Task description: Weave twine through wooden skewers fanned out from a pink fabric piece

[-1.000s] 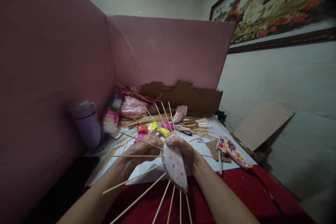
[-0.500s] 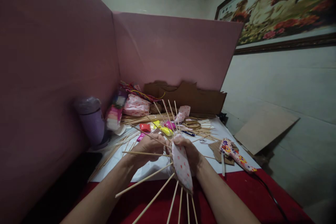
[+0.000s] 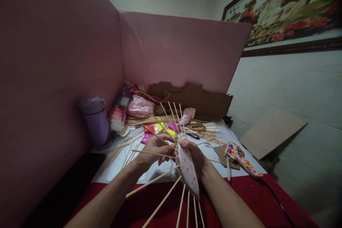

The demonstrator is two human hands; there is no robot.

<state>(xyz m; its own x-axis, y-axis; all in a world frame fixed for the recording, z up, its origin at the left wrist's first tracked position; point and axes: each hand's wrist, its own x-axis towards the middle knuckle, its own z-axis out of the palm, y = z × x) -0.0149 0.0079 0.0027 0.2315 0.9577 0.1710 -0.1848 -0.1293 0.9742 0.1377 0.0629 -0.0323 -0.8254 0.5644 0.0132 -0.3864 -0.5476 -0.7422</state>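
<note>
A flat round piece covered in pink-and-white patterned fabric [image 3: 188,171] is tilted nearly on edge above the table's front. Several thin wooden sticks [image 3: 162,205] fan out from its rim like spokes. My right hand [image 3: 194,151] grips its far side, thumb on the fabric. At the rim's left, my left hand [image 3: 157,148] reaches between the sticks, its fingers bent and pinched together by the stick bases. What lies in that pinch is too small and hidden to make out. Brownish cord seems to run along the rim.
Bright packets, including a red packet [image 3: 150,129], lie behind my hands near loose sticks and scissors [image 3: 197,127]. A lidded purple container [image 3: 95,123] stands left. A flower-patterned glue gun [image 3: 242,158] rests on cardboard at right, its black cord trailing frontward. Pink panels [image 3: 181,50] enclose the back and left.
The view has shifted slightly, so everything sits a little to the right. My left hand has turned, its fingers now more bent at the rim. My right hand keeps its grip.
</note>
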